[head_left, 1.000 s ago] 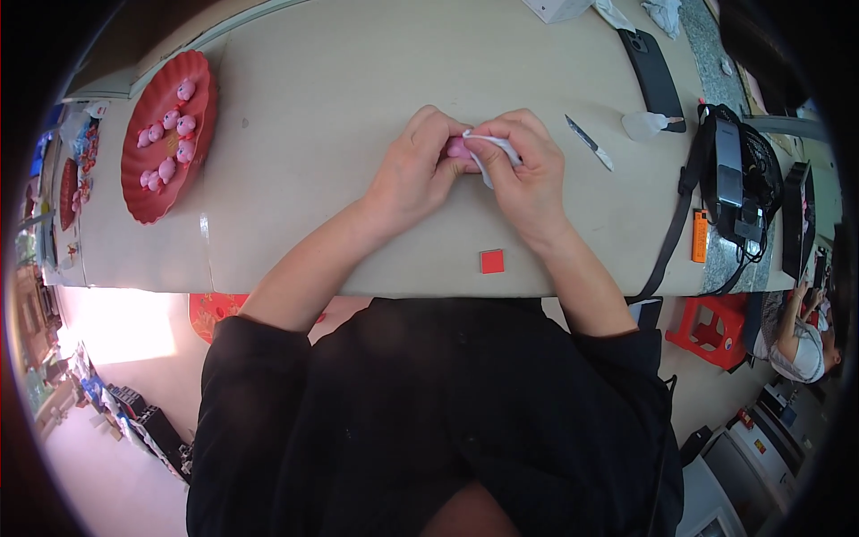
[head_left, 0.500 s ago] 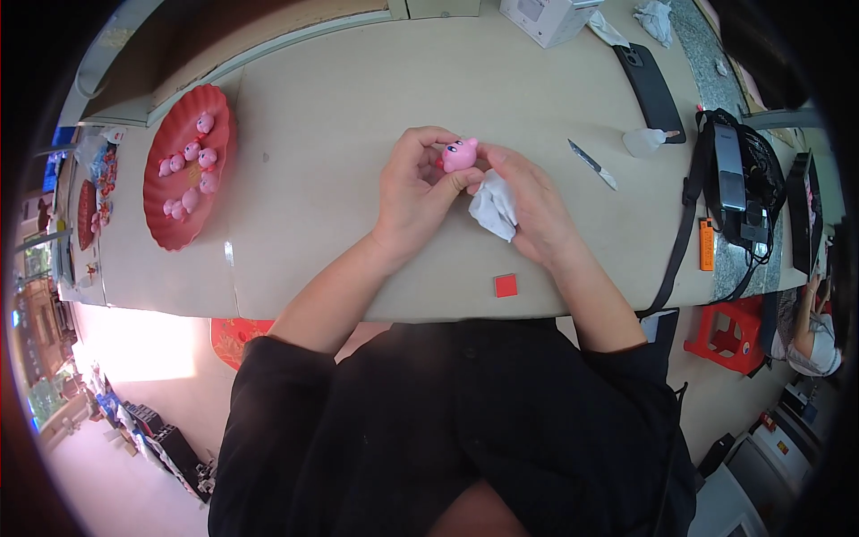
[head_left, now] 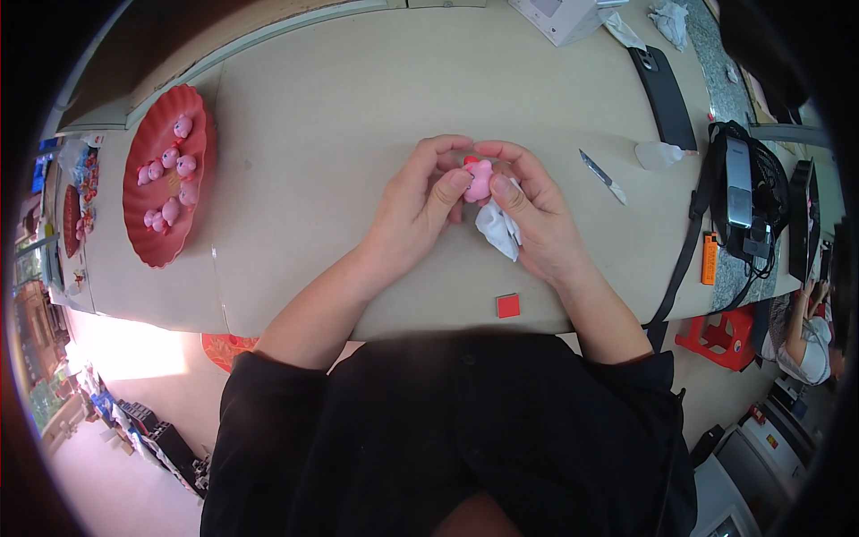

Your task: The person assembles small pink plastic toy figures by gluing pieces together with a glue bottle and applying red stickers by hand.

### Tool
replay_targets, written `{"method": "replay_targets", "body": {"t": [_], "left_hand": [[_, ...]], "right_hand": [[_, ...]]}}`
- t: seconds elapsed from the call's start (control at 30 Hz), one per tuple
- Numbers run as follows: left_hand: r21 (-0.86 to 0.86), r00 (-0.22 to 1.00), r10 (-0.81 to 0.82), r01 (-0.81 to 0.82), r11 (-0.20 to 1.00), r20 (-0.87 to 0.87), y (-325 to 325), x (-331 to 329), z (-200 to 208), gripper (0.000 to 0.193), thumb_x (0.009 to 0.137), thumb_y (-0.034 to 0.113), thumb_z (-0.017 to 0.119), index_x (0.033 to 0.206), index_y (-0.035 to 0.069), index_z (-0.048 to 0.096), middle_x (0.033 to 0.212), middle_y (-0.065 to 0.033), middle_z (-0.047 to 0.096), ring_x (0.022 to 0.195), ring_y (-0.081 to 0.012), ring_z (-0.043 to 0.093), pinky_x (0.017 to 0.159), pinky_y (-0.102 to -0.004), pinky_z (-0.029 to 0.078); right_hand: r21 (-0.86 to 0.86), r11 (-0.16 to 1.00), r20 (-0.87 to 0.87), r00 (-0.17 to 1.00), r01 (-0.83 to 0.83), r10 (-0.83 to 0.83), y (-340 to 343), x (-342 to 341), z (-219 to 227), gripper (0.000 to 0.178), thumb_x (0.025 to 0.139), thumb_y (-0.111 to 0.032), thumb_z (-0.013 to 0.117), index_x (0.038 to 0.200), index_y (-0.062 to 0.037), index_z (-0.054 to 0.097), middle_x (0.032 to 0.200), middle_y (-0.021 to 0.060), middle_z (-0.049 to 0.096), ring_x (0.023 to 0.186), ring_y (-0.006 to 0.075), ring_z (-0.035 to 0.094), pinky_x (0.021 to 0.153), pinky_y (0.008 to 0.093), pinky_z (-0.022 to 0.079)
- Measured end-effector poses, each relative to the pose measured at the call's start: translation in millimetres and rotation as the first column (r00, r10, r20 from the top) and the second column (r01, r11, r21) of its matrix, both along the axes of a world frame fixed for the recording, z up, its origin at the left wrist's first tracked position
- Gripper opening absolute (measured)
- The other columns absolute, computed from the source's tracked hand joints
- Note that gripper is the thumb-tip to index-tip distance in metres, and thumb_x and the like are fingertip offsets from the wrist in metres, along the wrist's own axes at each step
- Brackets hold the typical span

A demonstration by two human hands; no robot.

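Observation:
Between both hands, over the middle of the table, is a small round pink figurine with red feet. My left hand pinches it with the thumb and curled fingers. From the other side my right hand presses its thumb against the figurine. A crumpled white tissue is tucked in that same right hand and hangs below the figurine. Nearer to me on the table lies a small red square piece, apart from both hands.
At the left, a red scalloped tray holds several pink figurines. To the right lie a utility knife, a translucent squeeze bottle, a black phone, an orange lighter and a black bag. A white box stands at the back.
The figurine has been turned, its red feet now pointing away from me and its face out of sight. My right thumb has come onto it. The view has shifted slightly.

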State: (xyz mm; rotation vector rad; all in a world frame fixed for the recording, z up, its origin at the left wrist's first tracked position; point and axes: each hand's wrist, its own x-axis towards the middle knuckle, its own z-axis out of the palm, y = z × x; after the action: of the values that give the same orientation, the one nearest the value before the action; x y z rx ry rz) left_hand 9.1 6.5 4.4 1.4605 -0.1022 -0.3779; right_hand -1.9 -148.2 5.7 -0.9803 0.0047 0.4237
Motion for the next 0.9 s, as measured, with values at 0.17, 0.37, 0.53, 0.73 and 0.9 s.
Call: {"method": "replay_targets", "body": {"t": [0.17, 0.37, 0.53, 0.73, 0.9], "left_hand": [[0.108, 0.984, -0.045, 0.027, 0.994, 0.17, -2.8, -6.9, 4.9, 0.029, 0.092, 0.018, 0.041, 0.116, 0.003, 0.045, 0.081, -0.0049, 0.052, 0.06, -0.0092, 0.046, 0.053, -0.0219, 0.04], [-0.006, 0.993, -0.028, 0.029, 1.0, 0.111, -2.9, -8.8, 5.1, 0.026, 0.092, 0.015, 0.041, 0.11, 0.002, 0.053, 0.085, -0.005, 0.053, 0.06, -0.0093, 0.045, 0.054, -0.0213, 0.04], [-0.014, 0.998, -0.014, 0.015, 1.0, 0.059, -6.2, -8.9, 4.8, 0.024, 0.091, 0.014, 0.043, 0.108, 0.002, 0.054, 0.084, -0.0043, 0.051, 0.061, -0.0085, 0.044, 0.053, -0.0207, 0.039], [0.036, 0.992, 0.003, -0.007, 0.999, 0.122, -8.5, -9.2, 6.1, 0.022, 0.09, 0.013, 0.045, 0.107, 0.004, 0.056, 0.079, -0.0026, 0.047, 0.06, -0.0076, 0.044, 0.053, -0.0204, 0.04], [0.067, 0.989, 0.003, -0.013, 0.998, 0.147, -10.1, -9.4, 6.6, 0.023, 0.09, 0.013, 0.045, 0.107, 0.005, 0.056, 0.078, -0.0024, 0.046, 0.061, -0.0075, 0.044, 0.053, -0.0199, 0.041]], "right_hand": [[-0.035, 0.999, -0.027, 1.0, -0.004, 0.003, -1.7, -1.0, -0.6, 0.027, 0.09, -0.02, 0.046, 0.11, -0.0015, 0.044, 0.091, 0.0077, 0.054, 0.084, 0.0119, 0.052, 0.071, 0.025, 0.043], [0.083, 0.997, -0.055, 0.998, -0.009, 0.014, 1.0, -3.2, 4.9, 0.026, 0.09, -0.021, 0.046, 0.105, -0.0003, 0.045, 0.088, 0.0086, 0.055, 0.078, 0.0149, 0.055, 0.068, 0.0265, 0.045], [0.022, 0.998, -0.013, 0.998, 0.055, -0.055, 3.1, -5.3, -1.6, 0.02, 0.089, -0.017, 0.048, 0.099, 0.0003, 0.046, 0.085, 0.0083, 0.056, 0.077, 0.015, 0.055, 0.068, 0.0279, 0.045], [0.035, 0.996, -0.008, 0.997, 0.08, -0.08, 2.4, -5.3, -1.6, 0.014, 0.088, -0.012, 0.049, 0.095, -0.0002, 0.047, 0.083, 0.0067, 0.056, 0.077, 0.0118, 0.053, 0.07, 0.0269, 0.045], [0.009, 0.999, -0.025, 0.998, 0.054, -0.053, -0.4, -4.7, -3.7, 0.015, 0.088, -0.013, 0.05, 0.094, 0.0, 0.047, 0.083, 0.0069, 0.057, 0.076, 0.0125, 0.053, 0.069, 0.0267, 0.045]]}}
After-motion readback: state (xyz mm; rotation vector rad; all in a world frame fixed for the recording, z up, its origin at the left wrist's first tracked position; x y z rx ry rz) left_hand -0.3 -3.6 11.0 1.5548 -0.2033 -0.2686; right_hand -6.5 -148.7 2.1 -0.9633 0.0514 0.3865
